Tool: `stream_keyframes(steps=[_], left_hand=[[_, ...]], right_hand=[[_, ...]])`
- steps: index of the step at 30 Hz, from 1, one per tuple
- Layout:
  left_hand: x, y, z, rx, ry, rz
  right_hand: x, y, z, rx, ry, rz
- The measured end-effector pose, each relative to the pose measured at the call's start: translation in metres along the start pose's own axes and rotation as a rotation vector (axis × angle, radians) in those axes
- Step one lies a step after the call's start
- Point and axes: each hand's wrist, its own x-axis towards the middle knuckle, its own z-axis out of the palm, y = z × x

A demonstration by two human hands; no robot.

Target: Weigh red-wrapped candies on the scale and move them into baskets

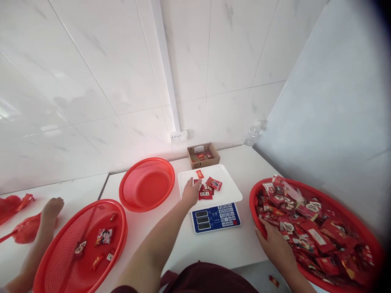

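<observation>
we seem to be weighing — our left hand [191, 192] is over the red packets [214, 183] on the scale's white pan [227, 194], fingers bent, whether pinching one we cannot tell; our right hand [275, 242] grips the heaped basket [253, 200] by its rim; next probably calls for a clean pick or release.

A strip of table [244, 249] lies free between the scale [214, 224] and right basket [253, 199]. At the far side, a box [209, 162] blocks passage behind the tray [229, 195].
</observation>
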Motion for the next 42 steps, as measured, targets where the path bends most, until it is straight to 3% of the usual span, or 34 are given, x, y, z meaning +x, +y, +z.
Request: stream_keyframes(steps=[4,9,12,17,19,21,24,28,31,35,38,42], left_hand=[[0.023,0.013,0.012,-0.068,0.016,-0.064],[0.019,0.005,0.013,-0.164,0.065,-0.093],[0.007,-0.012,-0.003,-0.195,0.149,-0.135],[-0.016,-0.054,-0.050,-0.127,0.347,-0.283],[-0.022,-0.056,-0.055,-0.067,0.344,-0.256],[-0.023,-0.045,-0.046,-0.018,0.239,-0.137],[-0.018,-0.013,-0.015,-0.003,0.047,0.050],[-0.010,0.018,0.018,-0.022,-0.045,0.106],[-0.007,0.023,0.025,-0.052,-0.059,0.082],[-0.010,0.010,0.015,-0.131,-0.033,0.020],[-0.013,-0.016,-0.007,-0.168,0.081,-0.087],[-0.014,-0.064,-0.049,-0.180,0.259,-0.283]], right_hand=[[0.001,0.000,-0.001,-0.007,-0.014,0.023],[0.002,0.001,-0.003,0.010,-0.034,0.011],[0.002,0.002,-0.001,0.020,-0.020,0.009],[0.003,0.005,0.002,0.057,0.008,0.020],[0.005,0.006,0.004,0.070,-0.002,0.029],[0.005,0.008,0.006,0.070,-0.009,0.027],[0.005,0.011,0.008,0.063,-0.008,0.007],[0.003,0.008,0.007,0.011,0.112,-0.085],[0.009,-0.007,0.005,-0.043,0.239,-0.175],[0.033,-0.046,0.008,-0.033,0.200,-0.276],[0.059,-0.082,0.011,-0.028,0.111,-0.304],[0.095,-0.125,0.014,-0.059,-0.021,-0.326]])
